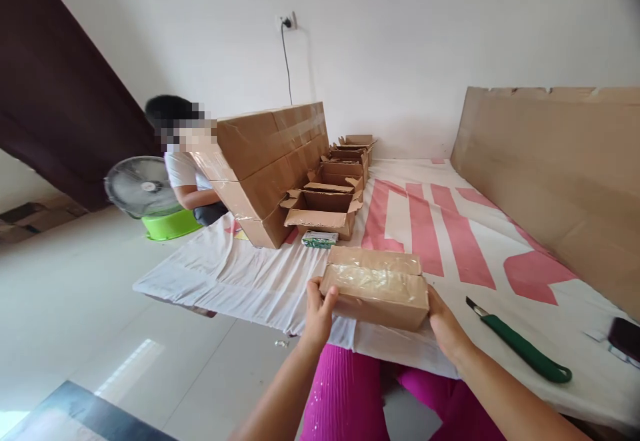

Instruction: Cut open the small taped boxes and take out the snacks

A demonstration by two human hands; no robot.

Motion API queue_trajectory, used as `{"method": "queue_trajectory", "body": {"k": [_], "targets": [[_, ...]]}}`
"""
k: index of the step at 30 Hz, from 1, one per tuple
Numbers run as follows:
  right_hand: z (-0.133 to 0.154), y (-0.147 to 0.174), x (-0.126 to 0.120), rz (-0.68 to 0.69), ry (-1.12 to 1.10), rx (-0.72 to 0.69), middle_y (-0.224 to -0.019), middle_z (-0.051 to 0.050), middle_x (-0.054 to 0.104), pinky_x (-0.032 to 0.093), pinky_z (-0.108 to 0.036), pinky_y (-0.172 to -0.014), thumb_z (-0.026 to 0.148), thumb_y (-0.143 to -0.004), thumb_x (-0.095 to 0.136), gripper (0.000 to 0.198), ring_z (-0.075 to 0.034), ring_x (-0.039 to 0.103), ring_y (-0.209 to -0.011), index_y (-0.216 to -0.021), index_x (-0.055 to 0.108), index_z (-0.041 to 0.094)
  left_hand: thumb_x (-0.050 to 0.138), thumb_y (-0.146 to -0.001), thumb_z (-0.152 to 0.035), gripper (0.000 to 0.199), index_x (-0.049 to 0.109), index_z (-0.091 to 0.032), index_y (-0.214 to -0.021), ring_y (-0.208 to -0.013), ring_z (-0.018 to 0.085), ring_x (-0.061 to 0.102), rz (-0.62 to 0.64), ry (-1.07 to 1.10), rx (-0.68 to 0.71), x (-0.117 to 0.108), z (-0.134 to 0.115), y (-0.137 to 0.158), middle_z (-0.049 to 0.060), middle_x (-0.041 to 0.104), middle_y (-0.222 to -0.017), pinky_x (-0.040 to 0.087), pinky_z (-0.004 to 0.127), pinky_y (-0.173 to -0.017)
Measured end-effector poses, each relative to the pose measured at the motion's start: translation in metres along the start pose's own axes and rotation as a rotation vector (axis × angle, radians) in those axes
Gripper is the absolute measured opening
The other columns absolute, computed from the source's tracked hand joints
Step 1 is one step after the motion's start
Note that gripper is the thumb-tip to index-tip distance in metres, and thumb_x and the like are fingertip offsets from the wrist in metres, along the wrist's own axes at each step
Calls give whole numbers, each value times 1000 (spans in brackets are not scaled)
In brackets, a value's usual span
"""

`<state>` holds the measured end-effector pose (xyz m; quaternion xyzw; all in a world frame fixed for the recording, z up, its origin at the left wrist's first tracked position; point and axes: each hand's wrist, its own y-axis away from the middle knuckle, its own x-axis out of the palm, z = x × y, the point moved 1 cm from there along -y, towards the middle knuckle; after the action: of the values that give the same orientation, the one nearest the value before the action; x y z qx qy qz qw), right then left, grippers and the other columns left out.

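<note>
A closed cardboard box (377, 288), with clear tape across its top seam, is at the near edge of the cloth-covered table. My left hand (320, 308) grips its left end, thumb on the near corner. At the right end my right hand (445, 321) holds it, with the fingers partly hidden behind the box. To the right lies a green-handled utility knife (525, 348), its blade out. Just beyond the box sits a small green and white carton (320, 240), in front of an open cardboard box (320, 218).
Several open boxes (337, 173) stand in a row beside a stack of taped boxes (270, 161). A large cardboard sheet (550, 188) borders the right side. A person (187, 168) crouches behind the stack near a fan (145, 184). A dark object (625, 338) lies at far right.
</note>
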<state>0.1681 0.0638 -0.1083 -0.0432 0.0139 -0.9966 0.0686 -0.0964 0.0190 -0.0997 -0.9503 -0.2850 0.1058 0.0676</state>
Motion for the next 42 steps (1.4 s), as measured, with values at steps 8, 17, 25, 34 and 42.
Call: {"method": "queue_trajectory", "body": {"k": [8, 17, 25, 34, 42], "targets": [[-7, 59, -107, -291, 311, -8, -112, -9, 72, 51, -44, -93, 65, -82, 50, 53, -31, 63, -109, -111, 68, 25, 47, -85, -62, 44, 45, -22, -104, -88, 21, 56, 342, -90, 83, 58, -31, 55, 6, 54, -97, 48, 35, -79], [-14, 60, -187, -288, 1285, -314, -100, -14, 72, 49, -51, -87, 42, -79, 52, 36, -33, 64, -95, -102, 70, 21, 47, -95, -26, 41, 40, -32, -135, -130, 27, 39, 403, -193, 733, 53, -34, 44, 12, 31, -139, 44, 43, -99], [48, 33, -171, -550, 1263, -343, -99, -12, 74, 55, -39, -72, 37, -94, 36, 45, -28, 70, -86, -125, 60, 15, 49, -94, -25, 37, 43, -25, -130, -118, 25, 42, 421, -33, 829, 56, -29, 44, 13, 36, -128, 44, 44, -95], [156, 18, -41, 328, 1368, -739, -104, -2, 73, 55, -25, -69, 29, -99, 45, 41, -14, 70, -79, -140, 49, 30, 48, -94, -26, 37, 42, -23, -131, -120, 26, 41, 373, 33, 832, 61, -29, 49, 13, 37, -128, 42, 45, -95], [158, 7, -10, 412, 1665, -899, -82, -1, 68, 44, -26, -56, 21, -92, 58, 40, -14, 65, -67, -132, 58, 28, 48, -94, -27, 37, 43, -24, -131, -119, 26, 45, 366, -47, 836, 58, -28, 49, 14, 38, -129, 46, 47, -93]]}}
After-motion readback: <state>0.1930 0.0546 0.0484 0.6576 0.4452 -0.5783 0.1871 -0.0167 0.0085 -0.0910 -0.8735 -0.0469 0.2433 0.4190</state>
